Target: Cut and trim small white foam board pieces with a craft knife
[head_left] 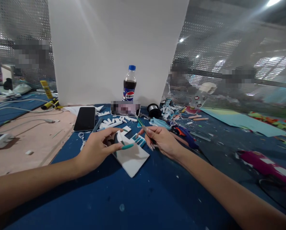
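Note:
My left hand (pixel 95 145) is closed on a small curved white-and-black piece (pixel 119 137), held between thumb and fingers above a white sheet (pixel 133 164). In my right hand (pixel 163 140) is a thin, dark green pen-like tool (pixel 140 122), its tip pointing up and away; I cannot make out exactly what kind it is. The tool's tip is apart from the white-and-black piece. Between the hands, at the sheet's far edge, lies a small white card with blue pieces (pixel 140 141). White scraps (pixel 111 123) are scattered just beyond.
A cola bottle (pixel 130 84) stands behind a propped phone (pixel 114 113). At left lies a black-screened phone (pixel 84 118). A wire spool (pixel 154 111), a dark blue glue gun (pixel 187 135), a tilted clear cup (pixel 199 99) and a magenta device (pixel 265 164) are to the right.

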Action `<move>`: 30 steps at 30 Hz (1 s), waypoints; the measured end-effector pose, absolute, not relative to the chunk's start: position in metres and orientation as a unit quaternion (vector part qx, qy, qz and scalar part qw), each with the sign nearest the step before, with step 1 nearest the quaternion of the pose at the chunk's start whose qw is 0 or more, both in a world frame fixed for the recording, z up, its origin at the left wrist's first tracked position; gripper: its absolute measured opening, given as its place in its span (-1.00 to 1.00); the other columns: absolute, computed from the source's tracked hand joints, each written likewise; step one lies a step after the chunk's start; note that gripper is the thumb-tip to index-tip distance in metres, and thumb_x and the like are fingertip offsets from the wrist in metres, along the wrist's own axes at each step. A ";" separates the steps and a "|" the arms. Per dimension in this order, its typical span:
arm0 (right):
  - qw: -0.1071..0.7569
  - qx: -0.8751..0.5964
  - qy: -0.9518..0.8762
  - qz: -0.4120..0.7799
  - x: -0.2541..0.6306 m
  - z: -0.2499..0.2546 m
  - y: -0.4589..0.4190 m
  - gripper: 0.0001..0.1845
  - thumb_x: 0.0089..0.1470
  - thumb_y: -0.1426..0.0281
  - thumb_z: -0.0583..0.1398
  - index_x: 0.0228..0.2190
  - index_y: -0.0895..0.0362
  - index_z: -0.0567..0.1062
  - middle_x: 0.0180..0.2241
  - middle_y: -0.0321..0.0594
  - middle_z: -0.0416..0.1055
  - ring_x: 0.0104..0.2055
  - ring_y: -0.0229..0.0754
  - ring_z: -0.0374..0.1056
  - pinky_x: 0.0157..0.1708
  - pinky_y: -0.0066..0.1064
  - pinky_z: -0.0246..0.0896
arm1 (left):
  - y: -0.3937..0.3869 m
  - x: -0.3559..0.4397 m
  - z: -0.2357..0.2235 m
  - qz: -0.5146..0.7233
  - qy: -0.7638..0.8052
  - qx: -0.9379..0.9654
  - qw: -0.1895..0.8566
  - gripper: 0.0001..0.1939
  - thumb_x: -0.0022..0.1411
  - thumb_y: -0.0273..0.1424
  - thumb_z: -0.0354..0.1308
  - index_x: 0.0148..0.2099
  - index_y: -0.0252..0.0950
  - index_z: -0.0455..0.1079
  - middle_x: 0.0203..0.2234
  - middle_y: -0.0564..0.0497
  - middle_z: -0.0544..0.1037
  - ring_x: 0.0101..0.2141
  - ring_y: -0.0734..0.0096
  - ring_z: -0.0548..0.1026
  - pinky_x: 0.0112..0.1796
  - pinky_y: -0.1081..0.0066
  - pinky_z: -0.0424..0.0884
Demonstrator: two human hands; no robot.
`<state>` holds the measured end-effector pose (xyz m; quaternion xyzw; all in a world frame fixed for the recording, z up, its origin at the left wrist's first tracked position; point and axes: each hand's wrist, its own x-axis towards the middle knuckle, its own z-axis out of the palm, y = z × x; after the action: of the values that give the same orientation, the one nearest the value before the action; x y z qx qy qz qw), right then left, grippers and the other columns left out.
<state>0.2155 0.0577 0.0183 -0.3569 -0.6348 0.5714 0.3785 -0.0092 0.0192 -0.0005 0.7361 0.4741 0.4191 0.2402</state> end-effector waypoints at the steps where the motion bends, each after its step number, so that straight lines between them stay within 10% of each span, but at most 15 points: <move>1: 0.381 -0.360 -0.641 0.561 0.216 0.019 0.058 -0.66 -0.01 0.15 0.20 -0.40 0.19 0.53 -0.73 -0.38 0.25 -0.72 -0.43 0.04 -0.68 -0.50 -0.17 | 0.019 -0.010 -0.001 0.415 0.479 0.737 0.234 -0.63 0.07 -0.26 0.21 -0.06 -0.24 0.39 -0.56 0.11 0.36 -0.55 0.53 0.27 -0.55 0.52 0.27; 15: 0.365 -0.390 -0.679 0.504 0.220 0.015 0.064 -0.62 -0.01 0.12 0.19 -0.40 0.21 0.52 -0.73 -0.36 0.27 -0.73 -0.42 0.04 -0.68 -0.49 -0.15 | 0.024 -0.009 -0.002 0.405 0.479 0.751 0.207 -0.61 0.12 -0.25 0.15 0.01 -0.19 0.33 -0.33 0.00 0.43 -0.53 0.50 0.31 -0.54 0.49 0.35; 22: 0.337 -0.400 -0.693 0.496 0.220 0.009 0.063 -0.63 0.05 0.12 0.13 -0.36 0.18 0.47 -0.72 -0.38 0.24 -0.72 -0.40 0.06 -0.66 -0.49 -0.11 | 0.026 -0.010 -0.002 0.405 0.443 0.716 0.356 -0.56 0.24 -0.31 -0.01 0.17 -0.09 0.15 -0.57 0.12 0.33 -0.62 0.52 0.33 -0.58 0.52 0.34; 30: 0.311 -0.410 -0.824 0.236 0.223 0.009 0.061 -0.55 0.07 0.11 0.10 -0.66 0.13 0.18 -0.65 -0.41 -0.02 -0.61 -0.37 -0.04 -0.59 -0.46 -0.20 | 0.027 -0.009 -0.005 0.350 0.469 0.776 0.237 -0.45 0.25 -0.37 -0.07 0.25 -0.13 -0.08 -0.32 0.02 0.28 -0.55 0.53 0.25 -0.55 0.50 0.34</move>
<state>0.2230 0.0605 0.0088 -0.4102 -0.8241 0.2360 0.3113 -0.0087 0.0267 -0.0046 0.7758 0.4686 0.3499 0.2369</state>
